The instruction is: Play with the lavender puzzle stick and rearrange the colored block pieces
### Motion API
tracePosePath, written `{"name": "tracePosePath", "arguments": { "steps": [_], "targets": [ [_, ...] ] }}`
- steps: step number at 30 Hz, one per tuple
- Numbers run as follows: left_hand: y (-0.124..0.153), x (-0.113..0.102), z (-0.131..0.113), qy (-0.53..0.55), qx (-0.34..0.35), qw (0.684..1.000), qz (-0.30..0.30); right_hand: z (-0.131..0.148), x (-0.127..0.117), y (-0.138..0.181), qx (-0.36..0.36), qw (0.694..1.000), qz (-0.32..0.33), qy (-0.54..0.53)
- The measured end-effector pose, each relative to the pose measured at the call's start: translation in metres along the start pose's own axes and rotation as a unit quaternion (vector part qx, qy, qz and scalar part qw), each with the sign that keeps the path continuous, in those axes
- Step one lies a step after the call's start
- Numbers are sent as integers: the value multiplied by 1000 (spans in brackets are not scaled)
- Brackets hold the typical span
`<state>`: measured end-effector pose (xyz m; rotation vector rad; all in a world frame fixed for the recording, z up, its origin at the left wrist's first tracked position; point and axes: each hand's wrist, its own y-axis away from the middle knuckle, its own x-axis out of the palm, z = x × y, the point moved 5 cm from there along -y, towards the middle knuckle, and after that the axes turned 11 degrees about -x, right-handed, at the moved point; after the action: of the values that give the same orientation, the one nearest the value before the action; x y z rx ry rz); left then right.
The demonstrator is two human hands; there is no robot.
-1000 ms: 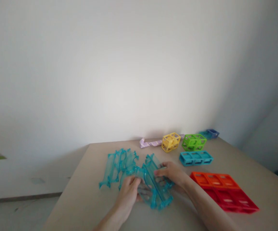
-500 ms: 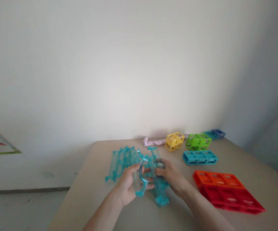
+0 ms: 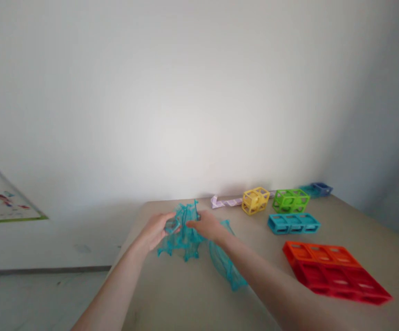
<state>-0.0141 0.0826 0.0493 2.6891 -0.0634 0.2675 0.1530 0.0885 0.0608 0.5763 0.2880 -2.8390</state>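
My left hand (image 3: 156, 230) is closed round a small translucent teal plastic piece (image 3: 172, 225) at the left of the table. Beside it, my right hand (image 3: 209, 225) has its fingers bent in against a cluster of translucent teal plastic pieces (image 3: 184, 236), gripping one that stands up. Blur and overlap hide where each piece in the cluster ends. Another teal piece (image 3: 225, 259), curved and clear, lies on the table under my right forearm, apart from the cluster.
On the right of the table (image 3: 171, 294) lie an orange and red frame block (image 3: 335, 273) and a teal block (image 3: 294, 224). Behind them stand green (image 3: 291, 201) and yellow (image 3: 255, 200) frame blocks, a lilac strip (image 3: 227, 202) and a dark blue block (image 3: 321, 189) near the wall.
Both hands have moved left and away from me, to the cluster. The long teal piece between my hands before is out of them, and a curved one lies under my right forearm.
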Motion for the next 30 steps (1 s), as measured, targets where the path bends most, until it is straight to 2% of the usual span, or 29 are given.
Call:
{"name": "tracePosePath", "arguments": {
  "steps": [3, 5, 7, 9, 13, 17, 21, 27, 30],
  "targets": [
    [8, -15, 5, 2, 45, 999, -15, -1, -25, 30, -55, 994, -26, 90],
    [16, -27, 10, -42, 108, 992, -59, -13, -45, 56, -75, 986, -45, 145],
    [26, -36, 16, -161, 195, 961, -111, -30, -60, 83, -88, 958, -42, 271],
    [37, -36, 27, -273, 269, 916, -121, -53, -62, 107, -65, 951, 5, 301],
    [44, -26, 57, -409, 288, 860, -100, -75, -48, 134, -80, 952, 42, 292],
    [39, -20, 68, -449, 328, 821, -132, -74, -29, 122, -100, 953, 29, 284],
    [24, -27, 64, -454, 350, 803, -161, -71, -13, 96, -117, 950, 15, 290],
    [-1, -60, 51, -432, 329, 818, -191, -66, 11, 65, -127, 942, 1, 312],
    [-17, -71, 44, -414, 328, 829, -183, -65, 19, 48, -136, 939, -4, 316]
  ]
}}
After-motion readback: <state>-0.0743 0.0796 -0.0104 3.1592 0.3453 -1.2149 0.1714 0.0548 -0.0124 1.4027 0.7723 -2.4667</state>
